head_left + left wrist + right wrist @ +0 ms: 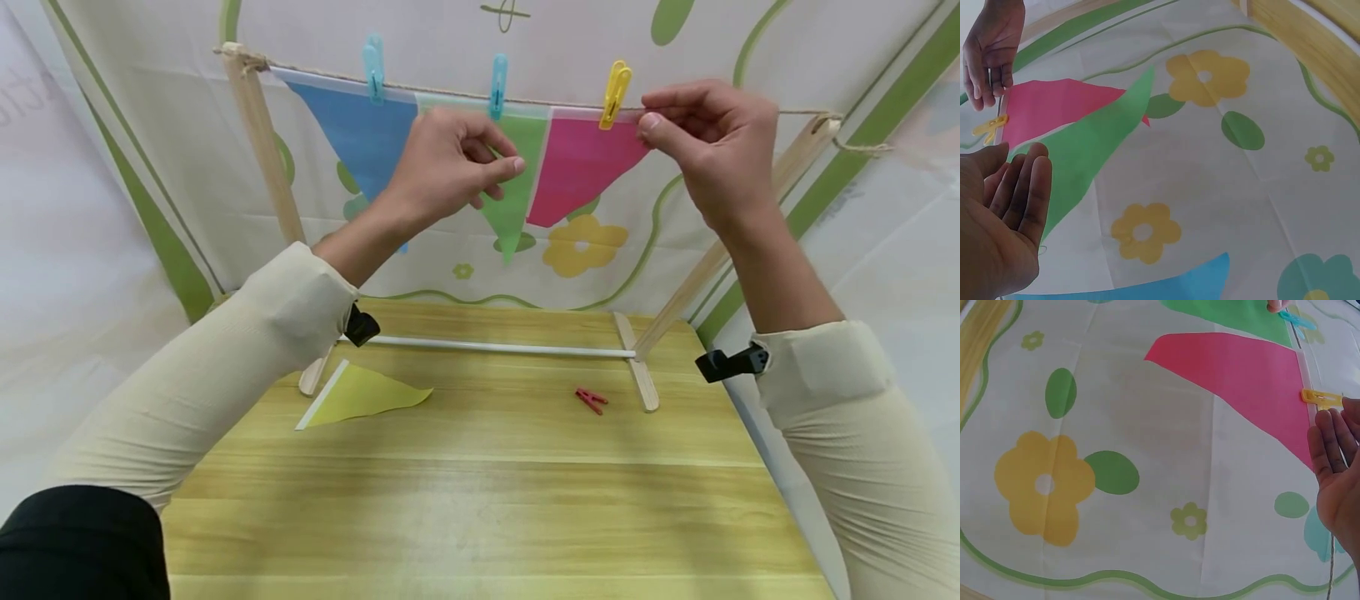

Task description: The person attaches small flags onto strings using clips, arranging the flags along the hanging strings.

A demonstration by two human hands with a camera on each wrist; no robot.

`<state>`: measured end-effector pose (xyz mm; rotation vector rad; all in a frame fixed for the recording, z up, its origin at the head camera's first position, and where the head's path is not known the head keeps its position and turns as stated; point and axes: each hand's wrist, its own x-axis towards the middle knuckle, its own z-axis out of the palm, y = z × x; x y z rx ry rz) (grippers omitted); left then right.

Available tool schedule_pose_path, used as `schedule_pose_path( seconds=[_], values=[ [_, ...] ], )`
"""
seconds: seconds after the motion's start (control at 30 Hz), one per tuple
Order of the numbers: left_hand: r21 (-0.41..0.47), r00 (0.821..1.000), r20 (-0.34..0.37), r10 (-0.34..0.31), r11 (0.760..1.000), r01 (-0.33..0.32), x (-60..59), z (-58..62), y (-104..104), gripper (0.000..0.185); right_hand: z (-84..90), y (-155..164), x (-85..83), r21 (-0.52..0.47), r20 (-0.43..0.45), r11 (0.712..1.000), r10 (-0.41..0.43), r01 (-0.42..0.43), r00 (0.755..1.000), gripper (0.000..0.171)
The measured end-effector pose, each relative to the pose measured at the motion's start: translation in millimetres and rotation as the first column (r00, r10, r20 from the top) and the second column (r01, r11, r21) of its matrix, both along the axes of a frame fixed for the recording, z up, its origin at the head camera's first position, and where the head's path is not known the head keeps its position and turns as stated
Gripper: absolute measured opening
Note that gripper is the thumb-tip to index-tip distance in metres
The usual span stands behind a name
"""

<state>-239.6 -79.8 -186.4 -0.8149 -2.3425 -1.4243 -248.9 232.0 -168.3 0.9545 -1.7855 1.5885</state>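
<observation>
A twine line (pixel 450 89) carries a blue pennant (pixel 352 125), a green pennant (pixel 517 150) and a pink pennant (pixel 585 158). Two blue clothespins (pixel 498 87) and a yellow clothespin (pixel 615 94) sit along their top edges. My left hand (pixel 450 162) hovers before the blue and green pennants, its fingers loosely bent with nothing between them. At the pink pennant's upper right corner is my right hand (pixel 716 142), thumb and forefinger slightly apart beside the twine. In the right wrist view its fingers (pixel 1329 447) extend beside the yellow clothespin; contact is unclear.
Wooden posts (pixel 262 142) hold up the twine at both ends, with a white rod (pixel 495 346) between them near the tabletop (pixel 465 500). A yellow pennant (pixel 367 394) and a red clothespin (pixel 591 400) lie on the wood. Behind hangs a flower-printed cloth (pixel 420 279).
</observation>
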Motion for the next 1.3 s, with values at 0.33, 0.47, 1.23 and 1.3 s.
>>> schedule_pose_path(
  seconds=[0.33,0.47,1.23,1.3],
  values=[
    [0.012,0.999,0.053,-0.01,1.0,0.01,2.8,-12.8,-4,0.016,-18.4,2,4.5,0.078,0.019,0.997,0.001,-0.003,1.0,0.02],
    [0.017,0.998,0.065,-0.014,1.0,0.013,4.2,-18.8,-7,0.015,-25.4,2,5.5,0.078,0.053,0.997,-0.01,0.006,0.999,0.02],
    [0.0,0.996,0.08,0.041,0.999,-0.041,11.7,-44.1,-25,0.016,-65.9,7,13.0,0.154,0.212,0.987,-0.086,0.054,0.973,0.021],
    [-0.005,0.996,0.082,0.042,0.999,-0.042,12.2,-46.6,-27,0.015,-70.5,7,13.3,0.162,0.216,0.985,-0.09,0.056,0.972,0.021]
  ],
)
